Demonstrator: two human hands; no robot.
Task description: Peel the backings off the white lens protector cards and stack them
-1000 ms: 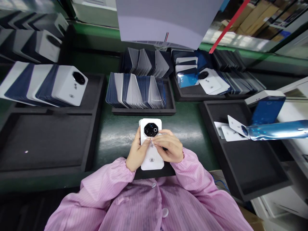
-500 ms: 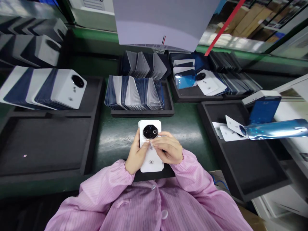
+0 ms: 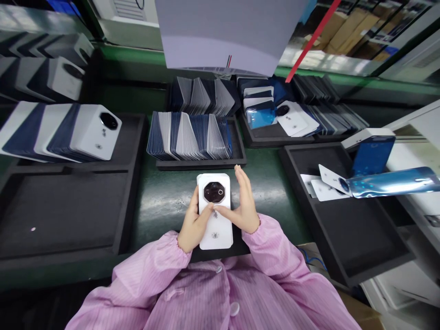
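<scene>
While left hand (image 3: 193,225) grips, right hand (image 3: 246,211) touches smooth white panel (image 3: 216,225).

Card stacks (image 3: 189,136) stand in a tray (image 3: 202,163) beyond both hands (image 3: 194,227).

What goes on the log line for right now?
left hand: holding white phone panel | right hand: thumb just below dark camera patch, fingers raised | black tray: loose white panels

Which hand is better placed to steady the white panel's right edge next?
Likely the right hand: fingers raised beside that edge; the left hand grips the opposite side of the white panel.
</scene>
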